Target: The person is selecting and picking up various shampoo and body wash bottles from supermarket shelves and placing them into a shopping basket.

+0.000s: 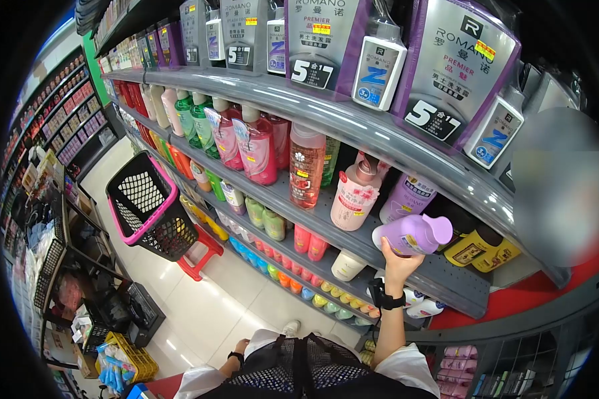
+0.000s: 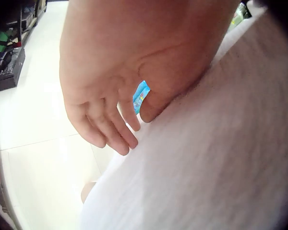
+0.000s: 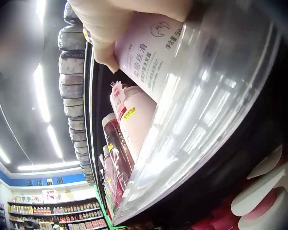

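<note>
My right hand point(image 1: 400, 265) grips a purple bottle point(image 1: 416, 234) at the shelf's front edge, the bottle tilted on its side with its cap toward the right. In the right wrist view the fingers point(image 3: 103, 28) of that hand curl round the bottle point(image 3: 149, 57), whose printed label shows. Behind it another purple bottle point(image 1: 406, 198) stands on the shelf, with a pink pump bottle point(image 1: 357, 196) to its left. Beside the white clothing hangs my left hand point(image 1: 242, 346), fingers loosely bent and holding nothing, seen large in the left wrist view point(image 2: 120, 72).
An upper shelf edge point(image 1: 246, 88) juts out above the bottles. Yellow bottles point(image 1: 484, 249) lie to the right of the held bottle. A black basket with a pink rim point(image 1: 136, 236) and a red stool-like frame point(image 1: 203, 253) stand on the floor at the left.
</note>
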{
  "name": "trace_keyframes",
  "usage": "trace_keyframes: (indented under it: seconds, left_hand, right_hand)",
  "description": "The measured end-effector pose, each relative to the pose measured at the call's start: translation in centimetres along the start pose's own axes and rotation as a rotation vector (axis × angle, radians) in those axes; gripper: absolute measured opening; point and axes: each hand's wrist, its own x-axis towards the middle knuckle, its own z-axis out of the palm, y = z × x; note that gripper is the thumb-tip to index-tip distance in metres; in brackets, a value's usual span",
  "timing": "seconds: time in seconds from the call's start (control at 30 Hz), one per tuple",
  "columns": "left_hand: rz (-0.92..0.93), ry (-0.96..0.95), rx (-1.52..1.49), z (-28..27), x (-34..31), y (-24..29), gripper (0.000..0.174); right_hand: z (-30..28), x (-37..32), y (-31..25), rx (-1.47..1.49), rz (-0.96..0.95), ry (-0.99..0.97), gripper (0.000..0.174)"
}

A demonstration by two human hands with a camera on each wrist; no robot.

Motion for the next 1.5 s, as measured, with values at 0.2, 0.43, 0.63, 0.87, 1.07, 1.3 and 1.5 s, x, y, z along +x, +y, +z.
trace_keyframes:
  seconds: [0.2,0.43,0.63,0.87,1.07,1.3,1.5]
  left_hand:
    - [-0.078,-0.023,-0.561,-3.2,1.1,7.1,0.025]
    - [0.430,0.095,-0.422,-7.2,2.8,21.9,0.023]
    - [0.557,-0.056,-0.492,-11.5,-6.3,40.0,0.037]
    - [0.576,-0.393,-0.799,-7.6,-16.6,45.6,0.054]
    - [0.236,-0.682,-1.042,-6.1,-16.0,44.7,0.059]
    - [0.093,-0.601,-0.684,-4.6,-18.0,43.6,0.058]
    - [0.117,-0.647,-0.878,-2.3,-17.0,39.8,0.060]
  right_hand:
    - [0.2,1.0,-3.5,0.252,-0.342,0.038,0.065]
    - [-6.3,-0.8,-6.5,0.186,-0.497,-0.337,0.096]
    - [-6.0,-4.7,-8.4,0.322,0.240,-0.820,0.060]
    - [-2.2,-15.0,-5.2,0.364,0.295,-0.612,0.085]
    - [-2.4,-13.4,-3.8,0.243,0.419,-0.642,0.065]
    - [-2.5,-12.4,-1.6,0.140,0.302,-0.570,0.053]
    - [-6.1,-15.4,-0.8,-0.240,-0.671,-0.506,0.019]
